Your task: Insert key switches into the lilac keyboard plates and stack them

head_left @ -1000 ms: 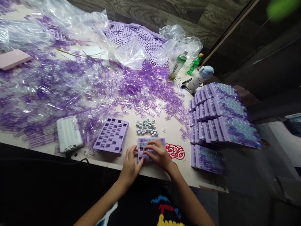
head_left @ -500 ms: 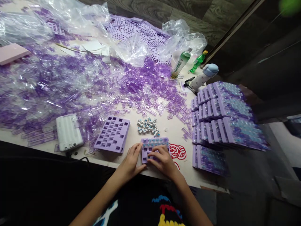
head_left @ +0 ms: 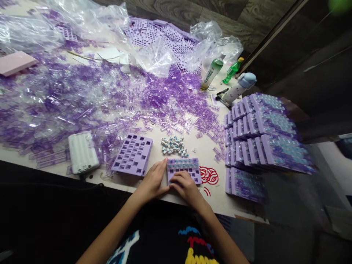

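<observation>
A small light-purple keyboard plate [head_left: 183, 163] with square holes lies flat on the table in front of me. Its far rows carry clear pieces with blue centres, while nearer holes are open. My left hand [head_left: 154, 179] grips the plate's left edge, thumb at the near corner. Over the near left part, my right hand [head_left: 184, 184] has thumb and fingers pinched on a tiny blue-tipped keyboard switch, mostly hidden by the fingertips. Just beyond the plate sits a small heap of white-and-blue keyboard switches [head_left: 173, 145].
Left of my hands lie a stack of purple plates [head_left: 132, 154] and a white device [head_left: 83, 152]. Clear purple plastic pieces [head_left: 110, 91] spread across the table. Filled purple plates [head_left: 280, 146] are stacked at right, with a water bottle [head_left: 238, 90] and a green bottle [head_left: 212, 73] behind.
My right hand has moved slightly nearer and left on the plate, its fingers drawn closer together. My left hand stays at the plate's left edge. The view has shifted slightly.
</observation>
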Tool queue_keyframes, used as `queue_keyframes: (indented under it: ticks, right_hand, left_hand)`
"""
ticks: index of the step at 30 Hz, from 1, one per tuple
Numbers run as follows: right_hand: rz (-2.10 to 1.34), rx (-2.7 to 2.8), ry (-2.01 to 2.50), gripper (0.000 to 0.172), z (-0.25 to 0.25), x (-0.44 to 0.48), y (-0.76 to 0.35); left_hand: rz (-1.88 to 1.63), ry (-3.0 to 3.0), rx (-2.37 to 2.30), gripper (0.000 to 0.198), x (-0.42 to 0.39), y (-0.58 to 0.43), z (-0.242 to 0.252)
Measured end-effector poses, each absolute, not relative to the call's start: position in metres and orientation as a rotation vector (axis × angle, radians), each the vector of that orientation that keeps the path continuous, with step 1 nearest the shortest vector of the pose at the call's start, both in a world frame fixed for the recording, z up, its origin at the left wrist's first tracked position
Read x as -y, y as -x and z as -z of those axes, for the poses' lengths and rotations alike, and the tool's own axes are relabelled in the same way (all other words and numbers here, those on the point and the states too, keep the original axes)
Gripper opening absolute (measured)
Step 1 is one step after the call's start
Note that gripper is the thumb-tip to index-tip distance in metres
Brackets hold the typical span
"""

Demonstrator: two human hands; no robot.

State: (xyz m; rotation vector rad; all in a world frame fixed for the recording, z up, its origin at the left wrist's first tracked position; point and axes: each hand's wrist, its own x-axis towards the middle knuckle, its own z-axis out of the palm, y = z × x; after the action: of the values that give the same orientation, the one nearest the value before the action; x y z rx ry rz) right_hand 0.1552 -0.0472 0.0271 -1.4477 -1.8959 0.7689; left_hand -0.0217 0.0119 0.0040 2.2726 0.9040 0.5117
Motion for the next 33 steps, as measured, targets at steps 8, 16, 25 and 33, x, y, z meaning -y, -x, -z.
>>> queue_keyframes:
  ticks: [8,16,25,33]
  right_hand:
    - [-0.928,1.816,1.578,0.015,-0.035,0.042,-0.154]
    - [-0.804,1.700,1.539,0.008,-0.054,0.032,-0.191]
    - [-0.500,1.728,1.839,0.008,-0.027,-0.040,-0.259]
    - [-0.649,2.030,1.401,0.015,-0.057,0.015,-0.206]
  left_hand:
    - [-0.518,-2.305,-0.925,0.098,-0.017,0.014,-0.003]
    - [-0.523,-2.314,-0.944,0.103,-0.020,0.014,-0.002]
    - [-0.525,-2.277,-0.933,0.102,-0.020,0.014,-0.008]
    - [-0.510,-2.043,-1.037,0.065,-0.020,0.012,-0.009]
